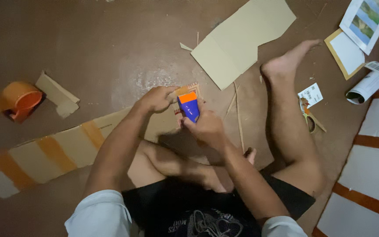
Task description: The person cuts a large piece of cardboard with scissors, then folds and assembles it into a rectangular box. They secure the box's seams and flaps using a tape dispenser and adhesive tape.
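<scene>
Head view, person seated on brown floor, legs folded.

Right hand: fingers curled around the lower body of a blue tool with an orange cap, probably a cutter or glue stick; cannot tell which. Tool stands roughly upright, orange end away from the body, its tip against a small cardboard piece.

Left hand: fingers bent and pressed down on the same cardboard piece, just left of the tool, touching or nearly touching it.

Long cardboard strip with orange tape bands runs from under the left forearm toward the left edge. Orange tape dispenser well apart, far left, blurred. Large cardboard sheet lies beyond the hands. Scissors near the right shin.
</scene>
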